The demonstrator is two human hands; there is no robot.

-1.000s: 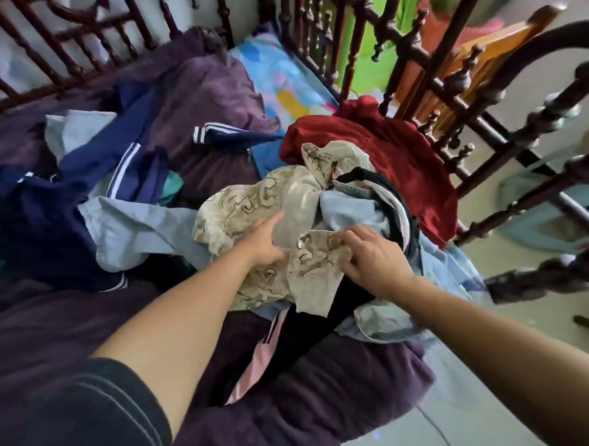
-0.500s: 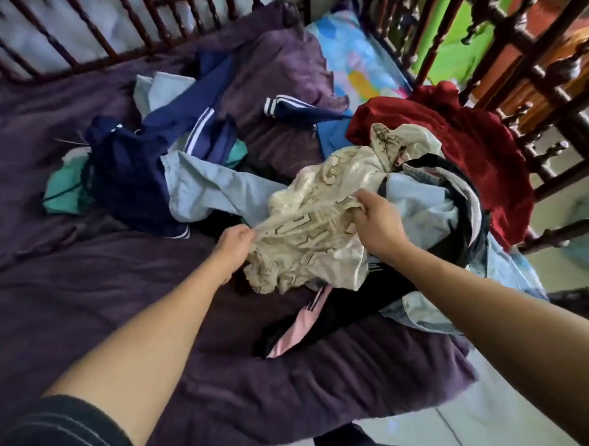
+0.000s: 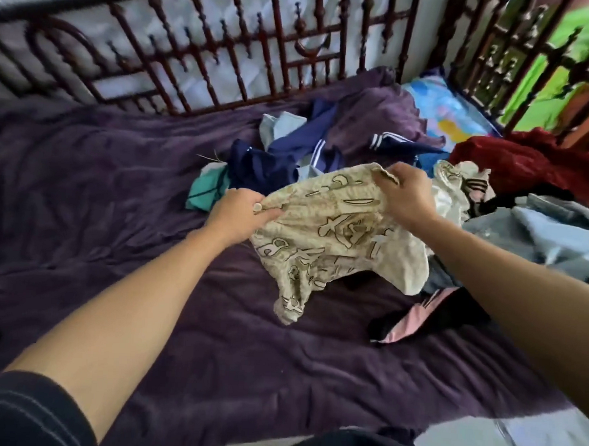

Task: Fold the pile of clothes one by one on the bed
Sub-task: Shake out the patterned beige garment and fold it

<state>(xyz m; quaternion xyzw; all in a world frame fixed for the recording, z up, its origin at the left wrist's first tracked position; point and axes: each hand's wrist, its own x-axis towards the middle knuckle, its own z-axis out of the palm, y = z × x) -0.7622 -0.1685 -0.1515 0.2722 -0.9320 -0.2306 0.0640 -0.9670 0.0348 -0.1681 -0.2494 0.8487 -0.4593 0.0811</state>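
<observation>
Cream patterned garment (image 3: pixel 337 232): above the bed (image 3: pixel 116 213). I have left hand (image 3: pixel 239 213) and right hand (image 3: pixel 403 194) both clamped on its top edge. Clothes pile (image 3: pixel 282 167): on the bed.

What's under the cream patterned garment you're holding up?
The left hand and right hand hold the cream patterned garment up. Below its hanging end lies the purple bedsheet; a black-and-pink garment pokes out at its right. Anything directly behind the cloth is covered.

Clothes pile (image 3: pixel 542 229) lies rightward on the bed (image 3: pixel 100 195), seemingly against the railing (image 3: pixel 479 58).
</observation>
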